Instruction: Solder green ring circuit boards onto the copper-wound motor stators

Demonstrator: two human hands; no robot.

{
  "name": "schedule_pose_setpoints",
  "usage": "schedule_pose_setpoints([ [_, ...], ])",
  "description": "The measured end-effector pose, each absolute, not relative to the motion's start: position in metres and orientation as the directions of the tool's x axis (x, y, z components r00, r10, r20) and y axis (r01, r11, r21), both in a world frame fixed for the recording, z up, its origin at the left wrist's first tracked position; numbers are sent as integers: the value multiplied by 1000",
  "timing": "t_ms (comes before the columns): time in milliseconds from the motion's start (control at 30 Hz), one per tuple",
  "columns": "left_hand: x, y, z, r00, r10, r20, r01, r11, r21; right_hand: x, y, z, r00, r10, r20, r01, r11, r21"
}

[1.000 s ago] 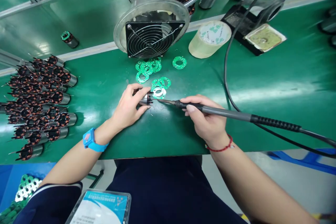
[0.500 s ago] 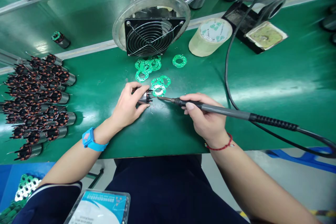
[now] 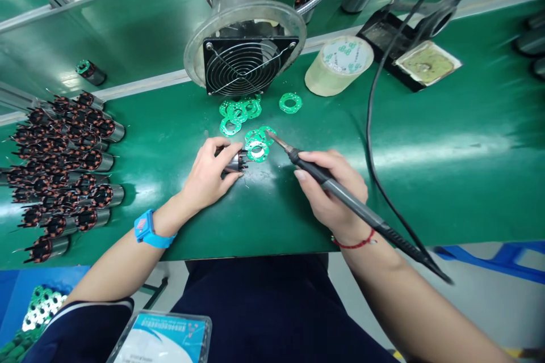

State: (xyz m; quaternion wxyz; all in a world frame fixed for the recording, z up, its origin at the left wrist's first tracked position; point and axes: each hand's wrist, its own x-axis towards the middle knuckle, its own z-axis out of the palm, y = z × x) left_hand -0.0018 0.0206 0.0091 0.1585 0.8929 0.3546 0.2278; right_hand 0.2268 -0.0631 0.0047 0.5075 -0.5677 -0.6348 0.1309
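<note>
A metal motor stator (image 3: 234,162) lies on its side on the green table, its wire end facing right. My left hand (image 3: 209,173) is closed round it, thumb and fingers on opposite sides. In my right hand (image 3: 334,190) is a soldering iron (image 3: 326,177), gripped like a pen. Its tip points up and left, over or at the edge of a small group of green ring boards (image 3: 257,150); whether it touches them is unclear. Further back lie more overlapping ring boards (image 3: 232,126) and a single ring board (image 3: 290,103).
Many stators (image 3: 85,184) stand in rows at the left. A fan-fronted extraction hood (image 3: 242,67) hangs at the back centre. Behind my right hand are a tape roll (image 3: 339,65) and an iron stand with a sponge tray (image 3: 428,65). The iron's cable (image 3: 369,125) loops across the right.
The iron's tip has swung up and away from the stator's wire end towards the ring boards, and its handle now slopes more steeply. My left hand has stayed on the stator.
</note>
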Motion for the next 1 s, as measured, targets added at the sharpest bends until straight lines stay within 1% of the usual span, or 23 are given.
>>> schedule_pose_setpoints([
  [100,-1,21,9,635,718,285,570,-684,456,226,-64,6,82,887,455,624,310,-718],
  [200,-1,20,9,623,734,271,574,-664,479,224,-65,10,13,948,317,606,245,-757],
  [267,0,19,10,600,759,253,580,-630,517,222,-65,14,-24,972,234,594,202,-778],
  [333,-1,18,13,553,804,221,584,-563,585,219,-63,18,-17,986,166,606,142,-782],
  [467,-7,16,15,443,891,98,533,-349,771,205,-58,22,50,997,56,606,14,-795],
  [533,-11,15,15,457,889,35,450,-265,853,195,-55,21,64,997,46,544,3,-839],
  [600,-14,14,15,527,850,1,373,-232,898,184,-50,18,118,988,99,428,40,-903],
  [667,-15,13,17,600,800,3,362,-275,891,175,-46,15,207,963,171,300,104,-948],
  [733,-15,12,20,658,753,28,409,-388,826,169,-41,14,244,949,198,199,151,-968],
  [767,-14,12,21,680,732,39,441,-451,776,168,-38,14,226,953,201,164,166,-972],
  [833,-13,12,21,702,710,52,501,-545,673,167,-36,13,126,972,200,137,183,-974],
  [900,-14,13,22,701,712,43,542,-571,617,167,-36,13,11,977,214,182,209,-961],
  [933,-15,14,23,702,712,29,546,-564,620,168,-38,12,-28,971,238,234,238,-943],
  [1000,-19,17,26,731,682,-17,512,-532,674,167,-44,11,-59,950,308,382,307,-872],
])
